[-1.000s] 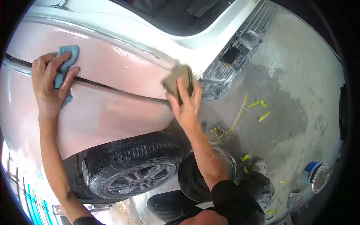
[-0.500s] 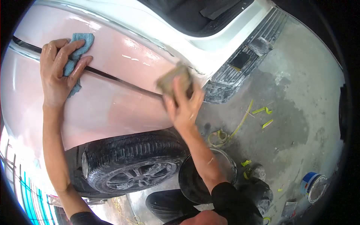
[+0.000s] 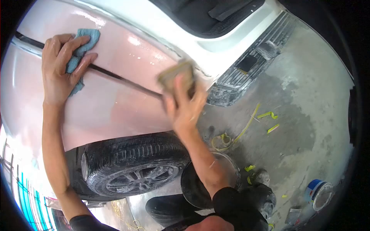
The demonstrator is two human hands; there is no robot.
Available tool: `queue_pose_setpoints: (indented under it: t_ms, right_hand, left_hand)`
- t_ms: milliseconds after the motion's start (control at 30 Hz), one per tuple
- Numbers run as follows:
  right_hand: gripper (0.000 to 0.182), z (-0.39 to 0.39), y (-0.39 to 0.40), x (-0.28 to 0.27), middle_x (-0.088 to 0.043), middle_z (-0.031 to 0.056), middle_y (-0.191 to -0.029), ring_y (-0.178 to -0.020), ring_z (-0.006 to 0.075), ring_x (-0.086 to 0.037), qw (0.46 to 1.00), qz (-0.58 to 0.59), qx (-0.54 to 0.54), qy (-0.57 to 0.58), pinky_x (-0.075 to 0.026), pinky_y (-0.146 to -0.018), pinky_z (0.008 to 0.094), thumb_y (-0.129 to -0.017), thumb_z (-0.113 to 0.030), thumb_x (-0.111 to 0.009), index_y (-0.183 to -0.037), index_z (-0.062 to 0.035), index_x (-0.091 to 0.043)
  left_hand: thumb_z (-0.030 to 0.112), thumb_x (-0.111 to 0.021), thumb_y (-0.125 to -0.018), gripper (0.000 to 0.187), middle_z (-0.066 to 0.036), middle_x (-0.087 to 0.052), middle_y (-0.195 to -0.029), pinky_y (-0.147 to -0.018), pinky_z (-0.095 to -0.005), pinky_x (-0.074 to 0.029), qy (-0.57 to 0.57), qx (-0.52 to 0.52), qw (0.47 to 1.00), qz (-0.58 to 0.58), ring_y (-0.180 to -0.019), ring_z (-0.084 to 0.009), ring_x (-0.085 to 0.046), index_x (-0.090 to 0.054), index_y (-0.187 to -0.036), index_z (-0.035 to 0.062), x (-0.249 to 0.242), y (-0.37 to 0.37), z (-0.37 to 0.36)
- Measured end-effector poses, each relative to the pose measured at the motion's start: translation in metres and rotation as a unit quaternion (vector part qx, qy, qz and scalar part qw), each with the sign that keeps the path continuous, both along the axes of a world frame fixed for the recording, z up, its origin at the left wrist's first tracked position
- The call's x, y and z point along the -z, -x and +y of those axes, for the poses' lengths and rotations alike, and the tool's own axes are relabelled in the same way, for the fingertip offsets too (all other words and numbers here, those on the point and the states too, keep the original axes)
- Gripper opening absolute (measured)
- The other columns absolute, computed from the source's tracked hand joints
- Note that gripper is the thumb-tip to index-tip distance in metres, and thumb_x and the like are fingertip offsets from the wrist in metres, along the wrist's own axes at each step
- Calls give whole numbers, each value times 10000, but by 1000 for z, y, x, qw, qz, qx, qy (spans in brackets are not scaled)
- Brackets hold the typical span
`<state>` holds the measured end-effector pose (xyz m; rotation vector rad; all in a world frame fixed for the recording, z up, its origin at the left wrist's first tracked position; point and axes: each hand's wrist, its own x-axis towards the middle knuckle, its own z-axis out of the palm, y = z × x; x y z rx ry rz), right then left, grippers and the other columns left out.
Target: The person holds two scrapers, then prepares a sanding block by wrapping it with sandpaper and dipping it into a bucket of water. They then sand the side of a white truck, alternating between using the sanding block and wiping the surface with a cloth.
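Both Hands on the Pink Panel

Our left hand (image 3: 61,71) grips a blue cloth (image 3: 83,48) against the pink panel (image 3: 131,107); our right hand (image 3: 187,107) holds a blurred tan block (image 3: 178,77) near the dark seam (image 3: 123,80), above the tire (image 3: 135,152).

Hands (image 3: 185,111) — two; wheel (image 3: 135,169) — one

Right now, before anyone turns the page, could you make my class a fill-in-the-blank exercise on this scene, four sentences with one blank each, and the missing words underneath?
1. The left hand holds a cloth coloured ____.
2. The hand holding the brownish block is the person's ____.
3. The car panel under work is mostly pale ____.
4. Below it, the spoked wheel wears a black, treaded ____.

Missing words: blue; right; pink; tyre.
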<state>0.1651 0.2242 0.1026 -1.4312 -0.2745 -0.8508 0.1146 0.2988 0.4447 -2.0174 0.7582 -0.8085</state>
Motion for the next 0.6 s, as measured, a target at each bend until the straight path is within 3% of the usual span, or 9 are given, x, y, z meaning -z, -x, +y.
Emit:
queue_pose_setpoints:
  t_ms: [67, 167, 233, 300, 400, 500, 533, 600]
  right_hand:
    - [632, 18, 22, 21, -413, 354, -1503, -1283, 490, -469, 997, -61, -32, 23, -406, -1042, 580, -894, -248, -770, -1504, -243, -605]
    - [629, 13, 2, 30, -417, 355, -1495, -1297, 493, -464, 999, -27, -44, -12, -404, -1062, 573, -904, -257, -767, -1510, -238, -599]
    - [618, -8, -25, 9, -430, 343, -1479, -1318, 493, -455, 991, 32, -41, -125, -400, -1080, 572, -925, -266, -764, -1511, -170, -593]
    - [664, -6, -27, 13, -462, 321, -1437, -1289, 478, -498, 996, 13, 5, -90, -434, -1088, 530, -908, -222, -781, -1515, -68, -559]
    - [654, 8, 9, 36, -460, 315, -1450, -1313, 463, -496, 999, -41, -7, 7, -430, -1101, 521, -930, -241, -773, -1519, -60, -552]
    - [683, 17, -13, 74, -467, 297, -1462, -1332, 448, -495, 993, 58, -21, -105, -427, -1109, 512, -936, -263, -780, -1539, -65, -527]
    - [703, 9, -23, 84, -446, 324, -1492, -1354, 498, -479, 978, 112, -63, -166, -391, -1146, 533, -958, -319, -766, -1560, -79, -495]
    - [708, -3, -28, 99, -464, 293, -1495, -1356, 446, -501, 952, 232, -107, -168, -409, -1141, 498, -962, -296, -769, -1560, -47, -481]
  left_hand:
    - [154, -906, -738, 411, -87, -654, -1020, -815, -378, -483, 2, 2, 1000, 4, -926, -264, -591, -764, -1113, 60, 0, -2, -1]
    - [153, -903, -742, 410, -88, -654, -1025, -825, -380, -485, 12, 1, 1000, 7, -932, -267, -594, -766, -1118, 62, 4, -1, 1]
    - [152, -903, -745, 410, -90, -654, -1029, -831, -379, -487, 9, 2, 1000, 3, -936, -269, -597, -767, -1121, 61, 3, -1, 0]
    - [157, -899, -752, 405, -94, -657, -1034, -840, -378, -491, 6, -13, 1000, 1, -957, -273, -602, -766, -1122, 59, 3, 2, -2]
    - [172, -894, -760, 406, -101, -659, -1040, -848, -382, -490, 13, -18, 1000, 1, -973, -277, -605, -764, -1127, 57, 1, 0, -1]
    - [163, -882, -781, 412, -121, -662, -1074, -873, -390, -491, 13, -25, 1000, 5, -1003, -292, -610, -752, -1156, 51, 4, 0, 2]
    - [141, -876, -794, 416, -136, -663, -1102, -891, -395, -494, 11, -41, 999, 4, -1028, -303, -614, -743, -1176, 47, 3, 2, 2]
    - [133, -845, -835, 379, -147, -659, -1144, -926, -412, -490, 23, -67, 997, 7, -1076, -324, -612, -730, -1186, 49, 1, 4, 2]
